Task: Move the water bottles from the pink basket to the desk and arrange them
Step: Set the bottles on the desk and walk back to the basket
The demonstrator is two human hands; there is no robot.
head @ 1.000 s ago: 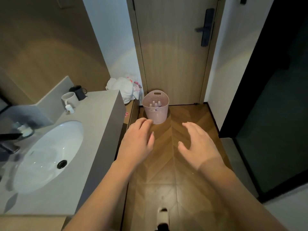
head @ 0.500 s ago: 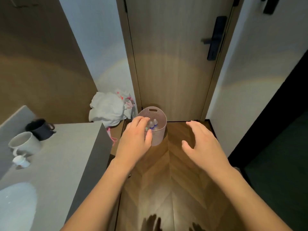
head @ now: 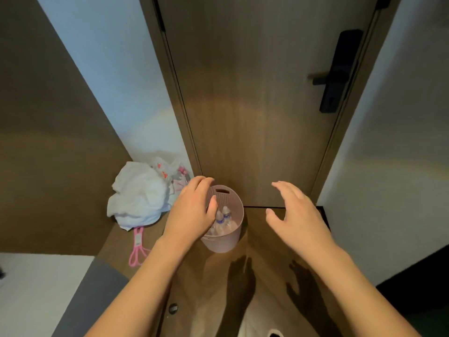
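A pink perforated basket [head: 229, 242] stands on the wooden floor just in front of a closed door. Clear water bottles [head: 224, 218] with white caps stand inside it. My left hand [head: 192, 210] hovers over the basket's left rim, fingers relaxed, covering part of the opening; it holds nothing. My right hand [head: 295, 215] is spread in the air to the right of the basket, apart from it and holding nothing.
The wooden door [head: 255, 100] with a black handle [head: 336, 71] closes off the far end. A white cloth bundle [head: 138, 195] and a pink hanger [head: 138, 249] lie left of the basket. A grey counter corner [head: 80, 295] sits at the lower left.
I have moved closer to the basket, which now looks larger and nearer. The sink and mugs have left the view. Both hands have stayed open and reached further forward.
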